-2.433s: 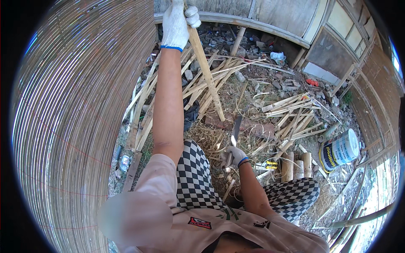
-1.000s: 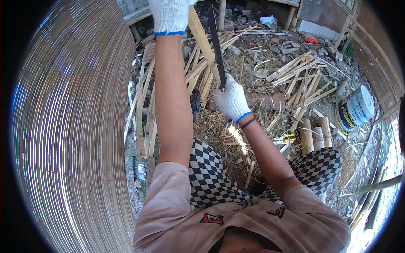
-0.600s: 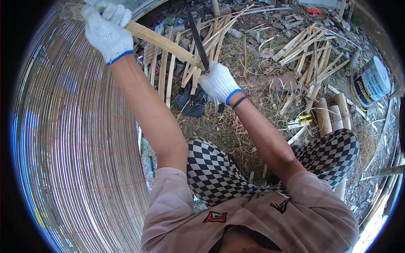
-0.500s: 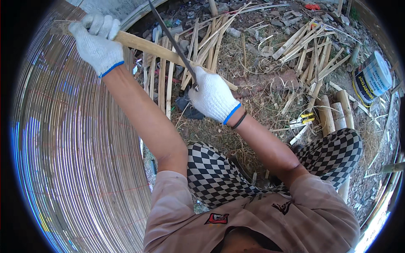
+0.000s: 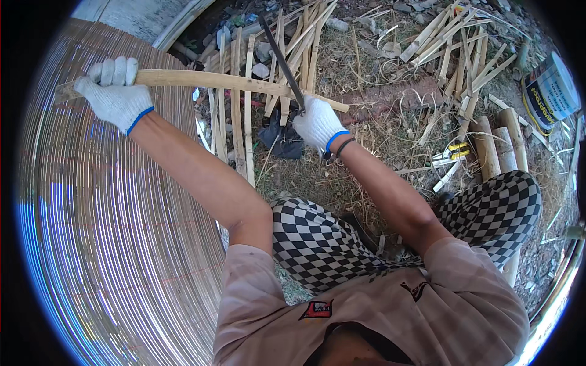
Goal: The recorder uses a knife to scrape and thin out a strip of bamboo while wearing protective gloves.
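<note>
A long, slightly bowed bamboo strip (image 5: 201,79) runs across in front of me. My left hand (image 5: 115,91), in a white knitted glove with a blue cuff, is wrapped round it near its left end. Toward the other end, my gloved right hand (image 5: 319,124) is closed on a knife, whose handle the fingers hide. The dark, long knife blade (image 5: 278,52) points up and away to the left, crossing the strip close to its right end. A black plastic bag (image 5: 282,141) lies on the ground beside the right hand.
A slatted bamboo screen (image 5: 134,232) fills the left side. Split bamboo pieces (image 5: 241,116) lie ahead, with another pile (image 5: 448,49) farther right. Yellow-handled pliers (image 5: 459,150) lie near short bamboo poles (image 5: 486,149). A plastic bucket (image 5: 552,91) stands at the far right.
The left hand has moved left and down, bringing the strip nearer level. The right hand and knife have shifted a little to the right along it.
</note>
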Tool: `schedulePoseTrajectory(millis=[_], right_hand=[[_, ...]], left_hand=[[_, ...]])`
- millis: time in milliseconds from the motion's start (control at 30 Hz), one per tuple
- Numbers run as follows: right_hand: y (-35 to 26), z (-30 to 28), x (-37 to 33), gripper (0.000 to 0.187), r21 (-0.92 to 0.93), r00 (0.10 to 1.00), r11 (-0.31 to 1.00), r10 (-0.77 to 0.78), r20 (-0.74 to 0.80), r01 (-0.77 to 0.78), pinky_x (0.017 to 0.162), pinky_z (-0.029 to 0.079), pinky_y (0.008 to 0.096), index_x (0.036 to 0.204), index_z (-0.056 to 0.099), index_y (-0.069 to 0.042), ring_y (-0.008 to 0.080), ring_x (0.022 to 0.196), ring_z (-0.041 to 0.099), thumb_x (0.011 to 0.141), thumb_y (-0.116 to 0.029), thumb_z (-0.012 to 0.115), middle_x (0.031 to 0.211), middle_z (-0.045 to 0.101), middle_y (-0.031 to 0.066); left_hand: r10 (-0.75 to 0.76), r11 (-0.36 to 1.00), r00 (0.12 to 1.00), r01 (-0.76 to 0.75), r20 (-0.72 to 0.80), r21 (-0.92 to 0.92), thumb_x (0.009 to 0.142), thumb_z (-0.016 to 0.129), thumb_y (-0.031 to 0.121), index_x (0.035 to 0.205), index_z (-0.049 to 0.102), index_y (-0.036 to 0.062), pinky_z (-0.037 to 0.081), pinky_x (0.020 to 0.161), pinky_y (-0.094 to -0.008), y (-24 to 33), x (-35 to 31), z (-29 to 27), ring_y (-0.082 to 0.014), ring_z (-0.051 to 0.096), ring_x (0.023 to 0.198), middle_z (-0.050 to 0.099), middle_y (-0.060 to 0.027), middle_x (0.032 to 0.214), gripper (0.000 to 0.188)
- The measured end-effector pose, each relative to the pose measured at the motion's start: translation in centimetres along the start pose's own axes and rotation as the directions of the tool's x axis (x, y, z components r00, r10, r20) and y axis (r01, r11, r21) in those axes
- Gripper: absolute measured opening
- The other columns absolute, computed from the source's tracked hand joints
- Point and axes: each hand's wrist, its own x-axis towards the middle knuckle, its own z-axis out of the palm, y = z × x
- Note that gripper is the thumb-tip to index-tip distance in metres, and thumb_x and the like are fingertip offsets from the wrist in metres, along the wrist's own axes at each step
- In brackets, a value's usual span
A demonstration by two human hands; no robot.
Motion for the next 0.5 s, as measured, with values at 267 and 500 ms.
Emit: schedulePoseTrajectory(millis=[267, 500], right_hand=[[5.6, 1.4, -1.9, 0.029, -0.194, 0.991, 0.979, 0.035, -0.133, -0.061, 0.070, 0.056, 0.0486, 0.108, 0.057, 0.003, 0.0412, 0.078, 0.069, 0.083, -0.013, 0.060, 0.079, 0.069, 0.0240], [-0.2, 0.4, -3.5, 0.039, -0.129, 0.995, 0.988, -0.091, -0.046, 0.085, 0.070, 0.056, 0.0481, 0.115, 0.056, 0.001, 0.0420, 0.075, 0.068, 0.081, -0.015, 0.063, 0.077, 0.067, 0.0241]], left_hand=[[0.063, 0.996, 0.998, -0.062, -0.027, 0.060, 0.101, 0.044, 0.034, 0.062, 0.033, 0.0172, 0.014, 0.042, -0.0288, 1.0, -0.4, 1.3, -0.0107, 0.013, 0.045, 0.021, 0.0042, 0.053, 0.044], [0.142, 0.969, 0.990, -0.135, -0.017, 0.205, 0.104, 0.038, 0.036, 0.062, 0.031, 0.0157, 0.020, 0.044, -0.0279, 2.8, -1.2, 2.8, -0.0121, 0.014, 0.047, 0.020, 0.0019, 0.056, 0.046]])
